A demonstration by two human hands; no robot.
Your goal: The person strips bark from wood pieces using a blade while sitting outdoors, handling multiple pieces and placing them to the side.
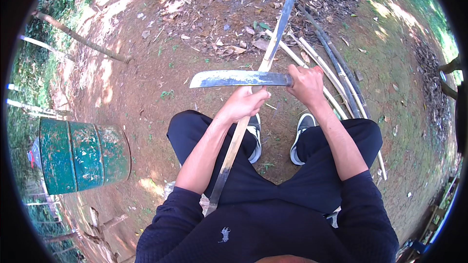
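Note:
My right hand (306, 85) is wrapped round the handle of a machete (234, 78). Its broad, worn blade points left and lies across a long split bamboo strip (233, 148), just above my left hand. Closed around the strip is my left hand (243, 103), close under the blade. The strip runs slantwise from near my waist up to the far ground; its two ends are dark and its middle is pale. Whether the edge bites into the bamboo I cannot tell.
Several bamboo strips (336, 70), pale and dark, lie on the ground to the right. A rusty green drum (85, 153) is at the left, near a leaning pole (83, 36). Dry leaves (229, 48) litter the dirt ahead. My shoes (304, 122) rest on the ground below my hands.

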